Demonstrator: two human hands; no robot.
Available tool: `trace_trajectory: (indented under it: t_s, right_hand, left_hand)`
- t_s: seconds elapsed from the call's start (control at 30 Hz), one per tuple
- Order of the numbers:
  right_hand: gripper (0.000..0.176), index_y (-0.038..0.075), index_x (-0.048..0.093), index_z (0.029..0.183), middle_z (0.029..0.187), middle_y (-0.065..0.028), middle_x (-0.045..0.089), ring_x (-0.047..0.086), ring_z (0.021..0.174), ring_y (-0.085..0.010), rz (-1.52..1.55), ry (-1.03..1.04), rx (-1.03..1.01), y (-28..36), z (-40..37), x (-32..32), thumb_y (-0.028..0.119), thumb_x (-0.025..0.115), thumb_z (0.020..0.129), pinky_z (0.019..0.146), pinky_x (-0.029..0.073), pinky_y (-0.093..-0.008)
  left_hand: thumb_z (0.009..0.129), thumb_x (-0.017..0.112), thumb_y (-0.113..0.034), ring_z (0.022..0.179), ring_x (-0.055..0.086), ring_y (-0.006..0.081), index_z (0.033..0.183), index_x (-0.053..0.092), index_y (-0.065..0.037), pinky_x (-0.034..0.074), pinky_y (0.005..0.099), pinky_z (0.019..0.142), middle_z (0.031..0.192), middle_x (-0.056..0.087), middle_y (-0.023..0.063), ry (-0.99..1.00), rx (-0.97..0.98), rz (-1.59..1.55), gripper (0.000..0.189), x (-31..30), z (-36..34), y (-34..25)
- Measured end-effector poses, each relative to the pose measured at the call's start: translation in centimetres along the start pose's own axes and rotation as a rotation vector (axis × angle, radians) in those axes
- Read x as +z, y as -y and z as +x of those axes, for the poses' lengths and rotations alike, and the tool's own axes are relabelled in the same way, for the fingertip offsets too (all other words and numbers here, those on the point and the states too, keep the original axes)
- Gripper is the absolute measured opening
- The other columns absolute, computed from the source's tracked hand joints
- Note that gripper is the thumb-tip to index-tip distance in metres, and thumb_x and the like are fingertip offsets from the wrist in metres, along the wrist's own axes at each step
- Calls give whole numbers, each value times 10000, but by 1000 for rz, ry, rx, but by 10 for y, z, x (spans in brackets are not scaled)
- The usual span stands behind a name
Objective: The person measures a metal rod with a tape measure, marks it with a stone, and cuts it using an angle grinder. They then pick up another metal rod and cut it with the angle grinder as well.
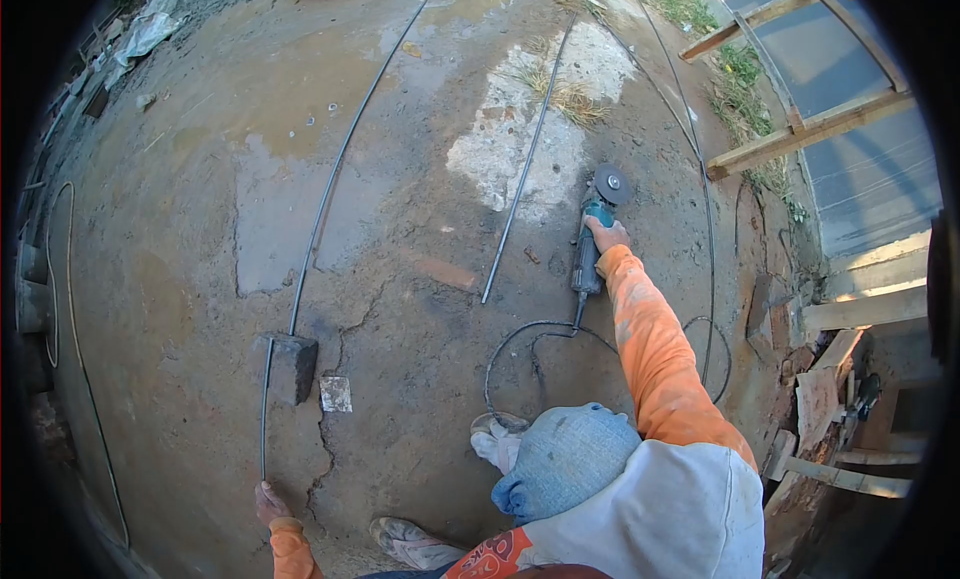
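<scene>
Rebar [330,179] runs up the cracked concrete ground, propped over a block [290,367]. Your left hand [267,501] is closed on its near end. A second rod [525,169] lies loose mid-ground. Your right hand [605,234] is wrapped round the angle grinder [588,254]. Risks: the bar could roll off the block, and the cord [530,329] looped near your feet could snag.

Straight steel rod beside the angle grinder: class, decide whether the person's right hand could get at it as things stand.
Probably yes: the steel rod lies on bare ground beside the angle grinder with nothing between, though the right hand is on the grinder.
</scene>
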State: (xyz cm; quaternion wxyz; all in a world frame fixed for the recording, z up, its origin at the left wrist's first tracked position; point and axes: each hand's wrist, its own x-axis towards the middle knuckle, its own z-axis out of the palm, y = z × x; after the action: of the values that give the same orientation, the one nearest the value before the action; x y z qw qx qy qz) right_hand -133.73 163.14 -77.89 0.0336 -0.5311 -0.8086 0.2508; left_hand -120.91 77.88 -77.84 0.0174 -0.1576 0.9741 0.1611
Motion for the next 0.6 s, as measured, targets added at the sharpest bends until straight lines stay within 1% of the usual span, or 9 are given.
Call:
trace_trajectory:
  t_s: [0.1,0.17,0.23,0.3,0.37,0.43,0.5,0.53,0.6]
  right_hand:
    - [882,-69,537,1148,1139,-284,558,533,1092,-390,23,44,-20,-1,-8,-2,660,589,656,928,400,-418]
    - [889,-66,532,1157,1146,-280,555,526,1105,-387,40,59,-34,0,-15,-5,668,593,659,938,394,-414]
    - [891,-63,520,1176,1166,-276,545,513,1127,-378,120,-19,-15,4,-24,-6,660,603,662,957,383,-407]
    - [888,-61,502,1200,1190,-276,531,503,1142,-373,86,5,-18,1,-20,-1,649,601,676,969,375,-403]
    - [895,-60,492,1211,1207,-275,520,502,1143,-370,75,-88,-5,-10,-6,12,655,594,682,978,368,-398]
    - [881,-58,488,1217,1199,-267,528,503,1145,-367,51,-161,25,-10,-4,17,651,576,702,977,367,-407]
    - [781,-36,517,1181,1157,-248,554,525,1102,-362,-13,-341,128,8,-24,13,610,562,745,965,371,-421]
    - [781,-36,517,1181,1157,-248,554,525,1102,-362,-23,-319,114,16,-35,11,610,562,745,965,371,-421]
    - [574,-35,540,1098,1131,-222,550,570,990,-321,-9,-623,-184,33,-56,9,453,586,800,897,426,-400]
  left_hand:
    - [958,308,-431,778,544,451,938,550,-48,425,481,651,814,586,217,20,-26,34,454,1,0,5]
    - [956,312,-432,787,549,447,944,552,-53,428,482,656,824,588,219,9,-31,38,449,-3,-2,-6]
    - [955,316,-432,796,555,444,949,555,-57,432,482,660,834,591,221,-5,-41,46,444,-7,-1,-13]
    - [952,328,-433,805,557,444,944,557,-65,434,486,663,842,595,217,2,-63,24,434,-5,-2,-12]
    - [948,336,-438,818,560,439,944,559,-69,436,482,670,846,600,209,-5,-69,53,432,-9,-5,-21]
    - [948,333,-441,847,564,424,952,562,-76,442,475,687,864,607,194,36,-90,44,431,-14,-4,-24]
    - [948,333,-438,861,566,409,954,566,-87,446,472,701,889,611,183,10,-104,102,422,-6,-3,-14]
    - [949,332,-435,868,567,402,961,569,-89,447,471,709,905,612,177,3,-90,116,419,-3,-2,-11]
    - [952,330,-422,881,568,391,979,576,-92,448,469,723,932,614,167,25,-104,151,413,-6,-3,-12]
